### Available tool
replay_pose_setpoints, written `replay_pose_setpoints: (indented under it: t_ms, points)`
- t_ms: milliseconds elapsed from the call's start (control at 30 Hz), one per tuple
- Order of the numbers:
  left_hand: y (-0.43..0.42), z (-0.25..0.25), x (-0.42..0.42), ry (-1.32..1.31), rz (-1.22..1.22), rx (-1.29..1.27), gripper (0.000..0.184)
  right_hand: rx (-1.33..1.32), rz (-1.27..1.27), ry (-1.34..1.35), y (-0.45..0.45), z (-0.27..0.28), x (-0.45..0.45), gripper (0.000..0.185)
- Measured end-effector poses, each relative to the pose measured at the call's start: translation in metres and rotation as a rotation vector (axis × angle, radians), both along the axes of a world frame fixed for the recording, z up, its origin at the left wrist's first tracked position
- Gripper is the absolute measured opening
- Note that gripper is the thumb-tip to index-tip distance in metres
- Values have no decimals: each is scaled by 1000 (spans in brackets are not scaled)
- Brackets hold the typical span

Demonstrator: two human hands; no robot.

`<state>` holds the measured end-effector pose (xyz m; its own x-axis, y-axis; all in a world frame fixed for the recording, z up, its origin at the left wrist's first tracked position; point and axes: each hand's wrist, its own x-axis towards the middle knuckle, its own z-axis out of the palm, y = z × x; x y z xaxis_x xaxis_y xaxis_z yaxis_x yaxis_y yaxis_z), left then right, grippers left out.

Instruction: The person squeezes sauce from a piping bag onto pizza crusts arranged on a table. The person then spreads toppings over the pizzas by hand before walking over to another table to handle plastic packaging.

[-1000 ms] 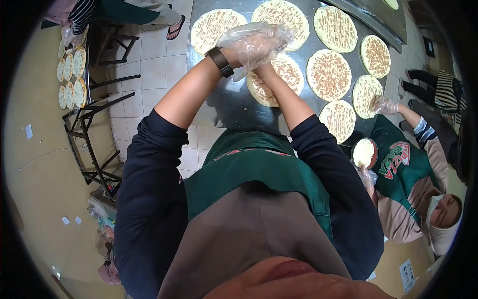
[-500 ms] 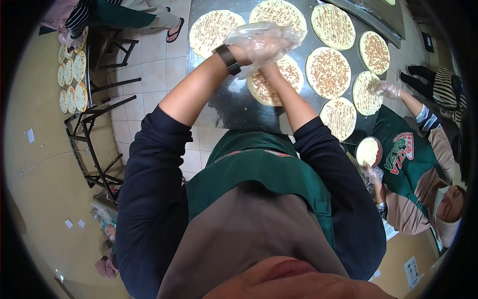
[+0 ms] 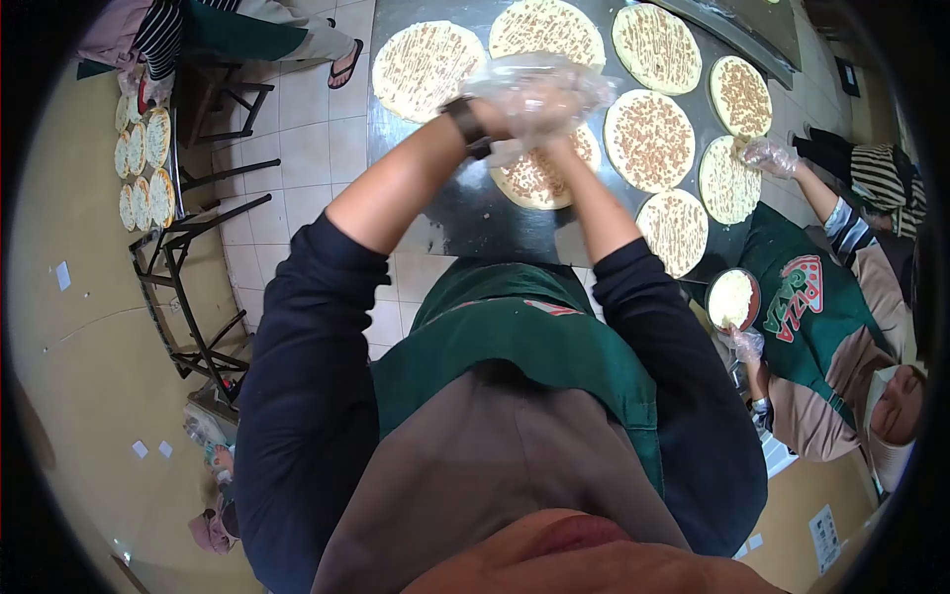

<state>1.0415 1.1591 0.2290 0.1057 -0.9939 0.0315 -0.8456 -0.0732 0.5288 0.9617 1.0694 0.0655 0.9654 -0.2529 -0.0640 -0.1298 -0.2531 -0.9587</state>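
Observation:
My left hand [image 3: 539, 97], in a clear plastic glove with a dark watch [image 3: 466, 128] at the wrist, lies over my right hand [image 3: 560, 136]. Both are above the metal table [image 3: 475, 210]. Glare and loose plastic hide the fingers of both, so anything held cannot be made out. Beneath them is a round flat bread [image 3: 539, 185] with brown marks, partly covered. Another bread [image 3: 428, 69] lies to the left, a third [image 3: 546, 32] just beyond the hands, and a browned one [image 3: 649, 141] to the right.
A co-worker at the right has one gloved hand [image 3: 770, 156] at a bread [image 3: 730, 181] and the other at a bowl [image 3: 734, 301] of pale shreds. More topped breads [image 3: 158, 137] lie on a side table at left, where another person stands. A metal frame [image 3: 183, 297] stands below.
My joined hands have moved a little to the right over the breads. The co-worker's upper hand has shifted toward the far edge of its bread; the bowl has moved slightly right.

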Motion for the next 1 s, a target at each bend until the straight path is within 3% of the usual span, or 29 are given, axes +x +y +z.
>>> replay_pose_setpoints:
  t_ms: [33, 67, 100, 167, 233, 300, 367, 400, 433, 467, 500, 533, 600, 633, 700, 733, 800, 833, 900, 933, 1000]
  points:
    - [-9, -18, 2, -1, 1, -2, 39, -32, -15, 74, -27, 48, -7, 32]
    - [-19, -47, 2, 148, 72, 38, 40, 290, -114, 81, -52, 46, -1, 25]
    - [-26, -46, -2, 300, 143, 80, 41, 54, -49, 53, -64, 55, 5, 23]
    - [-25, -43, -4, 290, 137, 168, 42, 82, -66, 216, -61, 66, 1, 23]
    - [5, -61, -1, -68, 20, -359, 43, -160, 129, 304, -21, 71, -7, 28]
    - [15, -5, -7, -105, 76, -292, 46, -115, 32, -101, 27, 30, -10, 34]
    - [17, 16, -9, 834, 378, 292, 44, -131, 38, -108, 28, 16, -12, 36]
    - [21, -42, -1, 875, 102, -237, 39, -154, 48, -113, 27, 13, -13, 39]
    - [16, -63, -1, 877, 101, -235, 39, 193, -91, 107, 9, 50, -10, 37]
    - [3, -77, -5, 604, 123, -313, 37, -21, 23, 246, -17, 69, -14, 32]
    - [-8, -83, -9, 328, 145, -387, 35, 150, -125, 184, -36, 73, -13, 26]
    - [-16, -67, -13, 329, 149, -390, 35, 107, -49, 165, -68, 58, -11, 23]
    - [-31, -20, -19, 375, 221, 78, 38, 123, -11, 162, -75, 38, -10, 24]
    - [-26, -28, -20, 372, 220, 78, 38, 142, 20, 155, -76, 29, -14, 24]
    - [-4, -51, -20, 147, 146, -358, 41, 43, 44, 20, -20, -4, -16, 28]
    - [5, -36, -18, 145, 143, -355, 41, -58, 69, -115, 17, -17, -13, 33]
    - [17, 9, -17, -88, 70, 66, 43, -158, 88, -251, 33, -17, -12, 39]
    - [14, -3, -17, -88, 65, 68, 43, -117, 70, -199, 35, -12, -13, 39]
    - [2, -35, -16, 109, 30, -387, 44, -40, 35, -94, 15, -9, 6, 40]
    - [-11, -8, -18, 295, 0, -280, 42, -3, 21, -42, -19, -6, -11, 41]
    - [-11, -11, -13, 300, 13, -266, 42, 73, 4, 65, -67, -2, -23, 42]
